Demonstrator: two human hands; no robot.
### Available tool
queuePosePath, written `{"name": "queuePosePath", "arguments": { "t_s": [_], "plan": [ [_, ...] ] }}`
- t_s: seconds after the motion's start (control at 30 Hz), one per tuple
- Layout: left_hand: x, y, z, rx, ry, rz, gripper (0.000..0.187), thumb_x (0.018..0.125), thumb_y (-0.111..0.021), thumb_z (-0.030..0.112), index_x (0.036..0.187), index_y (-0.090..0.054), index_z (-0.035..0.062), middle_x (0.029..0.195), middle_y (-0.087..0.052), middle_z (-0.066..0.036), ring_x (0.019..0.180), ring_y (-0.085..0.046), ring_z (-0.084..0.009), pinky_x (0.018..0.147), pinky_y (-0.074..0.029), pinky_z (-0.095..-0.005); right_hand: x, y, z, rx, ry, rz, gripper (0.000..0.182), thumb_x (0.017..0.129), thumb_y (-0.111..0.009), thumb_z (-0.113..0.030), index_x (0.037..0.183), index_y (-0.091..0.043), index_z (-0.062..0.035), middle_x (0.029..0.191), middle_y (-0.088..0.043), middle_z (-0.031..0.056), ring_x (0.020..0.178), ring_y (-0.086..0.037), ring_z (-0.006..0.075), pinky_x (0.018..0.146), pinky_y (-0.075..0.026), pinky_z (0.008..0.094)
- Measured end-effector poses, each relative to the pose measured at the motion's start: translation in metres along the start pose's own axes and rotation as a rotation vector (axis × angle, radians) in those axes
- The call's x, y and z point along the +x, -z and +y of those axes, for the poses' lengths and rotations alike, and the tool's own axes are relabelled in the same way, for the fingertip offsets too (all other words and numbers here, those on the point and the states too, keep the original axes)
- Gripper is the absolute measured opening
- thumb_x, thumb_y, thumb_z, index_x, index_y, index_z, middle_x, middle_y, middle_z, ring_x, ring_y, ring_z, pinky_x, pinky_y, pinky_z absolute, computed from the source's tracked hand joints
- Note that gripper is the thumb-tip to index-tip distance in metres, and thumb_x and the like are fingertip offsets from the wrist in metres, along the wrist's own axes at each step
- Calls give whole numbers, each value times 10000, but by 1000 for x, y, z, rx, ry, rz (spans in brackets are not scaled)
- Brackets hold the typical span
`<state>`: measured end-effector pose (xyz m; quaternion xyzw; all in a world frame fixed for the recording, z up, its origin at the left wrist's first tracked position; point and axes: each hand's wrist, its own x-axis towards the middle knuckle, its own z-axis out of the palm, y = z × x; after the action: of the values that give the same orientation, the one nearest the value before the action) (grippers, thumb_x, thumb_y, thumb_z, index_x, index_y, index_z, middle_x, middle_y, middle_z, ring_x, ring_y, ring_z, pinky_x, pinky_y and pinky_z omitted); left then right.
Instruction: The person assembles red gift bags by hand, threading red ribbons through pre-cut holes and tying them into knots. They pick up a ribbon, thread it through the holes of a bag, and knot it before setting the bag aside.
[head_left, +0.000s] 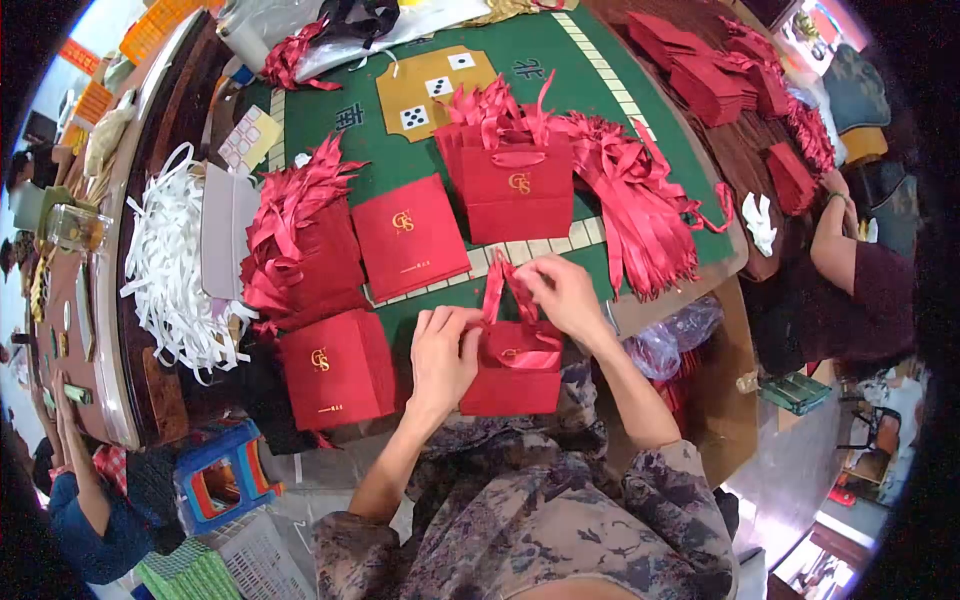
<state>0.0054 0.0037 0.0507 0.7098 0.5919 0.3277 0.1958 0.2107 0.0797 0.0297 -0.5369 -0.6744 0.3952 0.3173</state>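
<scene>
A small red paper gift bag [508,396] with a gold logo stands at the table's near edge, in front of my body. My right hand [565,293] pinches a red ribbon [515,290] above the bag's mouth. My left hand [443,358] is closed at the bag's left upper edge, thumb and fingers at the ribbon's other end. Exactly what its fingertips grip is partly hidden. Just beyond stand finished-looking red gift bags [515,200] with ribbon handles. Flat red bags [410,235] lie to their left, and a bundle of loose red ribbons [650,230] lies to their right.
A stack of red bags [335,370] sits near the left edge, beside ribboned bags [300,235] and a heap of white ribbon [180,270]. The table [380,170] has a green top. Co-workers' arms show at right [835,230] and lower left [85,470]. A blue stool [225,475] stands below.
</scene>
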Motion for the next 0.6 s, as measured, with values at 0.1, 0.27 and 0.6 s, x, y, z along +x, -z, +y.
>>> {"name": "queuePosePath", "arguments": {
  "t_s": [0.1,0.27,0.6],
  "plan": [
    [7,-5,3,-3,60,49,168,830,-716,51,995,-690,60,940,-683,-105,894,-595,-320,821,-479,-404,-5,13,-13,-137,1,67,216,894,-706,-222,941,-701,-11,873,-685,156,758,-686,290,683,-516,389],
    [27,-24,4,63,70,22,264,799,-790,175,1020,-700,63,843,-710,-85,826,-631,-308,783,-489,-408,-10,2,-10,-258,-15,-61,201,825,-775,-193,899,-701,-21,809,-689,110,706,-678,239,633,-517,367],
    [31,-35,1,-304,308,-50,163,866,-751,137,950,-740,-2,785,-724,-87,710,-663,-157,677,-527,-301,-18,0,-8,184,-156,-65,126,918,-681,-125,921,-654,-2,826,-679,73,794,-669,165,734,-531,317]
  ]
}}
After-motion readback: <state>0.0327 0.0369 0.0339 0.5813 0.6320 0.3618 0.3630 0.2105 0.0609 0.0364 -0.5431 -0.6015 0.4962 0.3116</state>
